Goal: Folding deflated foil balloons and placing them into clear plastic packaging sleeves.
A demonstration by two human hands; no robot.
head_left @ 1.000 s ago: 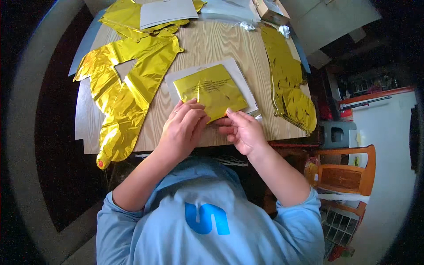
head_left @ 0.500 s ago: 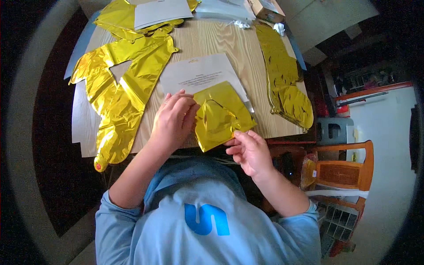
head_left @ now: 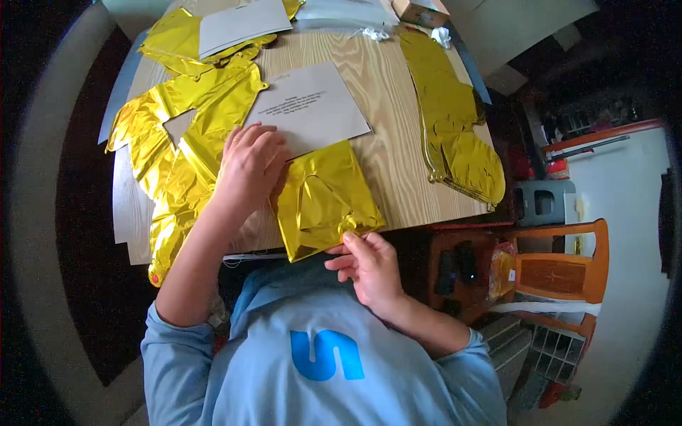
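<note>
A folded gold foil balloon (head_left: 323,195) lies flat at the table's near edge, its lower corner over the edge. My right hand (head_left: 369,266) pinches its near right edge between thumb and fingers. My left hand (head_left: 250,160) rests on the lower left corner of a white printed sheet (head_left: 312,106), fingers stretched over it and slightly bent; the thumb is mostly hidden. That sheet lies just beyond the folded foil. Beside my left arm, a large unfolded gold foil balloon (head_left: 160,153) spreads across the table and hangs over its near edge.
Along the table's right side lies a long stack of gold foil (head_left: 440,106). At the far left, white sheets (head_left: 245,27) sit on more gold foil (head_left: 170,46). Clear plastic (head_left: 341,14), a small cardboard box (head_left: 420,12) and crumpled white scraps (head_left: 374,33) are at the back. A wooden chair (head_left: 554,266) stands right.
The printed sheet has turned and slid left, out from under the folded foil, along with my left hand. The folded foil and my right hand have shifted left and nearer me.
</note>
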